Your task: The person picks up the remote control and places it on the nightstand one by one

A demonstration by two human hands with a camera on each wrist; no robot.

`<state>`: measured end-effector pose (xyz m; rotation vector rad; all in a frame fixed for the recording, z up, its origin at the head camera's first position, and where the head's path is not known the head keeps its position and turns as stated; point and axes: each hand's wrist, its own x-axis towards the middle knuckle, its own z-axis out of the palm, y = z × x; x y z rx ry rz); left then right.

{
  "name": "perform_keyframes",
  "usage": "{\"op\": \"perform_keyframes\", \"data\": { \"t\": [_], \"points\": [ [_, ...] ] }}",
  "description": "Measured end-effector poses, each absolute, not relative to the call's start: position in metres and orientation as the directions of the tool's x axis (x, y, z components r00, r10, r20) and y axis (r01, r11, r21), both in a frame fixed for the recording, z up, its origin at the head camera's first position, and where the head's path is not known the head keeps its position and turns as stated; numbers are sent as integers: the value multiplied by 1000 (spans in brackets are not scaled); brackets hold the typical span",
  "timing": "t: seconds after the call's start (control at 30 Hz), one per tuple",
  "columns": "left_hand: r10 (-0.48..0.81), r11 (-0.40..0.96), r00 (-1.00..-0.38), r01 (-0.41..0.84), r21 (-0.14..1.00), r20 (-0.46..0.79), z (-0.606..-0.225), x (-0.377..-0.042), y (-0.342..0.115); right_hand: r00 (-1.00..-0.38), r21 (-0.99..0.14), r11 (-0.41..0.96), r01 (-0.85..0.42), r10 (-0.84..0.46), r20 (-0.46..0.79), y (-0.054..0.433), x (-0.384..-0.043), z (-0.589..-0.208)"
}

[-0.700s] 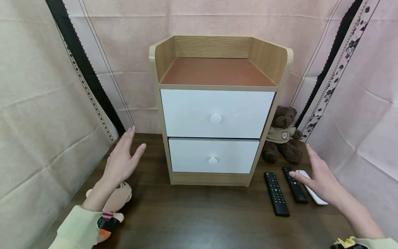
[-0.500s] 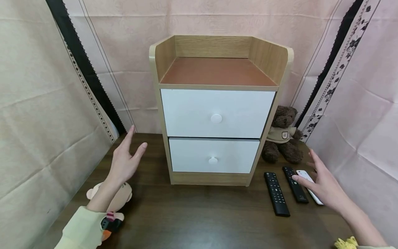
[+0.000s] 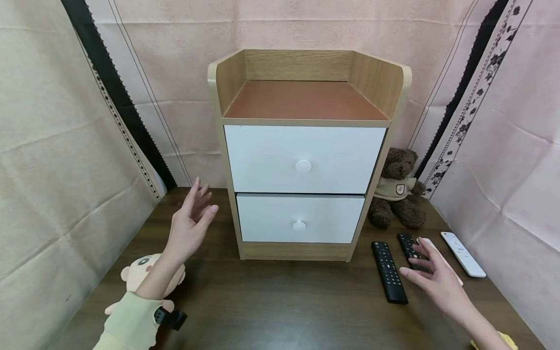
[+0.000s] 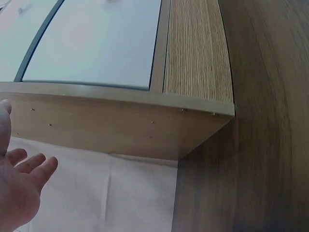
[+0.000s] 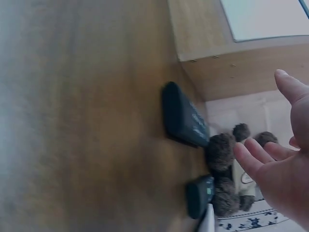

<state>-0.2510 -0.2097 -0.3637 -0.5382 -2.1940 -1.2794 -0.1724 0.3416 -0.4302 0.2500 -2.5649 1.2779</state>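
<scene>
My left hand (image 3: 187,228) hovers left of a wooden cabinet (image 3: 297,250), fingers loosely spread and holding nothing. Below that forearm sits a pale plush toy (image 3: 136,273), partly covered by the arm and sleeve. My right hand (image 3: 439,282) is over the remotes at the right, fingers slightly bent, with nothing in its grasp. Left of it lies a black remote control (image 3: 388,272). A second black remote (image 3: 406,243) and a white remote are partly hidden behind the hand. Another white remote (image 3: 463,255) lies farther right. In the right wrist view the palm (image 5: 285,188) appears bare.
The cabinet has a white upper drawer (image 3: 262,155) and a white lower drawer (image 3: 267,218), each with a round knob. A brown teddy bear (image 3: 398,189) sits beside its right side. Cloth curtains (image 3: 52,146) hang around the brown table (image 3: 262,301).
My left hand has moved right, nearer the cabinet. The right hand has drawn back and left, bringing the rightmost white remote into sight. Cabinet and bear stay put.
</scene>
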Motion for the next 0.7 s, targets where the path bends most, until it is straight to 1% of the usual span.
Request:
{"op": "perform_keyframes", "data": {
  "t": [0.1,0.33,0.57,0.7],
  "points": [
    [74,453,-776,585,672,626,-364,-252,-205,-955,-761,597,-252,-28,295,337,-170,-438],
    [85,414,-785,588,695,614,-367,-255,-195,-984,-741,656,-142,-12,177,332,-165,-452],
    [115,404,-781,602,689,614,-368,-258,-187,-993,-720,686,-105,-34,113,331,-165,-462],
    [122,394,-775,611,687,620,-369,-259,-184,-995,-708,701,-85,-20,100,329,-166,-467]
  ]
}}
